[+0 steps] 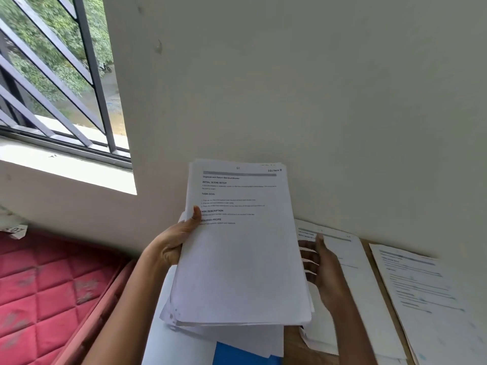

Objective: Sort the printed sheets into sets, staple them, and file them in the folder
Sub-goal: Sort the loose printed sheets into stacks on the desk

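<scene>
My left hand [174, 243] pinches the sheet stack [237, 264], left edge; right hand [324, 267] fingers straight alongside. Likely light, floppy, pages slide: hold both edges.

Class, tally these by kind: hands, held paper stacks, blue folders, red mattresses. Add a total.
hands: 2 (left hand, right hand)
held paper stack: 1
blue folder: 1
red mattress: 1
Total: 5

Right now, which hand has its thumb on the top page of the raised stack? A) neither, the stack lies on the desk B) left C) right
B: the left hand grips the stack at its left edge, thumb over the top page; the right hand is open beside the right edge.
</scene>
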`<state>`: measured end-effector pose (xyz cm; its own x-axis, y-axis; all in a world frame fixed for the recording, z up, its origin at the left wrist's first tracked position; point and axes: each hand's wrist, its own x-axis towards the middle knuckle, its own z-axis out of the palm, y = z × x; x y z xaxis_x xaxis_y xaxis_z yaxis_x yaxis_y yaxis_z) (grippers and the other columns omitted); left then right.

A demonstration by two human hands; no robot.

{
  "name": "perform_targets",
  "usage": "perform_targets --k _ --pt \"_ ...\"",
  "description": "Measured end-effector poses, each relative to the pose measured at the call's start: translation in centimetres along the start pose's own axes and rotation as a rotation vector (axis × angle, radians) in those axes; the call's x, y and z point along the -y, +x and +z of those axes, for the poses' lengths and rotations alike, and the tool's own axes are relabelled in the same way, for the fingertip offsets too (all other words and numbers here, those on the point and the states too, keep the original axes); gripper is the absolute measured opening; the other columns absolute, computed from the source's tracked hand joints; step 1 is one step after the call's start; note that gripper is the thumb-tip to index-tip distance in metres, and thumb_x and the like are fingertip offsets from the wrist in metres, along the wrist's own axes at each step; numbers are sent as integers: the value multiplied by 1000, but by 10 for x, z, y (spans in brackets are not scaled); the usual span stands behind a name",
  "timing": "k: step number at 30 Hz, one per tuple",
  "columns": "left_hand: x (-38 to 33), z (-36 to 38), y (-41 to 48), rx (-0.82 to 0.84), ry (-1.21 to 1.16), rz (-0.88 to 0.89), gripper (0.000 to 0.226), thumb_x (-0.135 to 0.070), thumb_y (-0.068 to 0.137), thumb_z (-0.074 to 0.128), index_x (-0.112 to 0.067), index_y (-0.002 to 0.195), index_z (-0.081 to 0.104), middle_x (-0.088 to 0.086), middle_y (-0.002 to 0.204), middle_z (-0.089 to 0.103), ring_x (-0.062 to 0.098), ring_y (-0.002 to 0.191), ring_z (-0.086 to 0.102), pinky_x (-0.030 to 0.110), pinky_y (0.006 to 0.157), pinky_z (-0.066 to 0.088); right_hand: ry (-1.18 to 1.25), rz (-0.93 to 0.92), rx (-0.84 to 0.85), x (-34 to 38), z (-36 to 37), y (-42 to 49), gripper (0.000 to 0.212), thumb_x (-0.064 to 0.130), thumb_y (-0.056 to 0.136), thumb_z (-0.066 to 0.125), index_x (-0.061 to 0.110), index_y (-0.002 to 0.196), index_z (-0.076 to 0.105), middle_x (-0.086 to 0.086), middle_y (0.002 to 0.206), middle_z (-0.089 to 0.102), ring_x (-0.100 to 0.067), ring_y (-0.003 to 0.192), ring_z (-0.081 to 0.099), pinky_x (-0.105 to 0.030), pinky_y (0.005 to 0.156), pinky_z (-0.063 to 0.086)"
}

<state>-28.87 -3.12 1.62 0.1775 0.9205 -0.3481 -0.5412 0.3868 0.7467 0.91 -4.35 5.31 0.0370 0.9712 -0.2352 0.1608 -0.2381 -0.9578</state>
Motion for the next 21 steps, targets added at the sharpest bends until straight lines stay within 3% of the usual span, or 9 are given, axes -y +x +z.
perform_targets --k 1,3,6,10,13,18,21 --pt "1 1 0 8 12 -5 118 -54 28 94 -12 131 55 16 123 66 30 94 71 43 71 60 56 8 111 1 -9 0 56 64 88 47 15 100 70 -7 91 74 -24 80 68 -33 67 52" --pt "5 6 0 23 41 3 110 -55 25 94 -13 121 61 15 119 68 29 94 71 44 77 60 50 -40 133 8 -4 -3 59 67 71 61 19 104 69 -6 96 74 -23 84 69 -35 70 54" --pt "12 12 2 31 86 -6 108 -59 24 93 -14 118 63 14 118 68 28 96 70 44 86 57 26 -156 5 12 -4 2 58 52 52 83 16 95 69 -7 87 73 -22 80 71 -37 72 58" --pt "15 18 2 41 80 -19 109 -59 26 92 -13 120 62 15 121 67 30 99 69 44 82 59 88 -257 -107 8 0 2 28 20 65 85 0 77 69 -14 72 71 -20 64 68 -23 57 55" --pt "16 21 1 33 68 6 106 -58 25 93 -12 116 64 14 117 69 29 95 71 42 76 60 109 -275 -115 10 -4 7 22 15 68 82 -2 70 68 -7 57 63 -7 48 53 -15 46 42" --pt "18 23 1 41 72 25 107 -60 24 92 -13 115 65 14 115 70 29 95 71 41 74 60 97 -286 -106 8 -8 12 24 28 67 81 12 55 67 -8 56 60 -16 54 48 -28 59 42" --pt "19 24 -1 48 79 40 107 -63 25 91 -12 115 65 14 116 70 29 95 71 41 74 60 123 -297 -109 4 -10 12 27 33 65 80 7 64 71 -23 71 67 -24 65 57 -41 72 50"
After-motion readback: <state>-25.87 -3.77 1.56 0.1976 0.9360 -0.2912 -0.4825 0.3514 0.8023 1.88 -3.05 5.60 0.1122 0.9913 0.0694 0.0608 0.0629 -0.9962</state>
